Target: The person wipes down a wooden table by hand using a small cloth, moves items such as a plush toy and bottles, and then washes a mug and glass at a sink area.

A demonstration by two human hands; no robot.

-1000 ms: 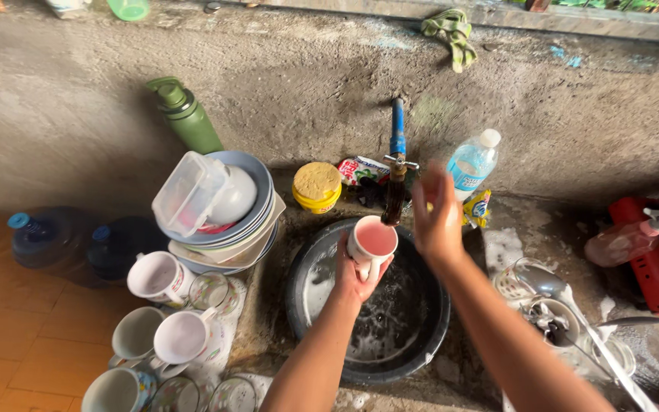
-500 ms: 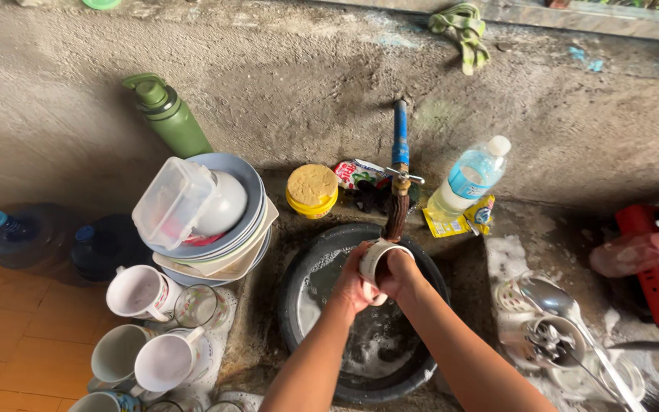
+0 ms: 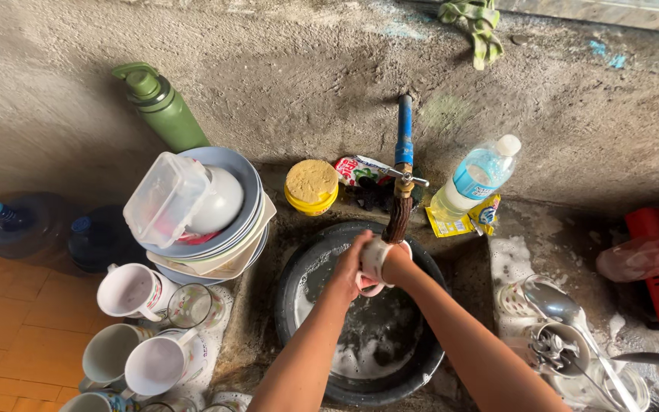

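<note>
Right hand (image 3: 397, 265) has come off the tap (image 3: 402, 172) and joined the left hand (image 3: 348, 268), both now grasping the white mug (image 3: 375, 263) over the black basin (image 3: 421, 366), indicating rinsing underway.

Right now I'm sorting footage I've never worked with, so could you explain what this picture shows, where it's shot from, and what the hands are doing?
The view comes from a camera worn on a person's head, looking down at their own two bare arms over a rough concrete washing place.

The left hand grips a white mug with a pink inside from the side, and the right hand is pushed into its mouth. They hold it under the spout of a blue-piped tap, above a round black basin of soapy water.

To the left sit a stack of plates topped by a clear plastic box, several washed mugs on their sides, and a green flask. Behind the basin are a yellow tub and a clear plastic bottle with a white cap. To the right lie foamy metal spoons.
</note>
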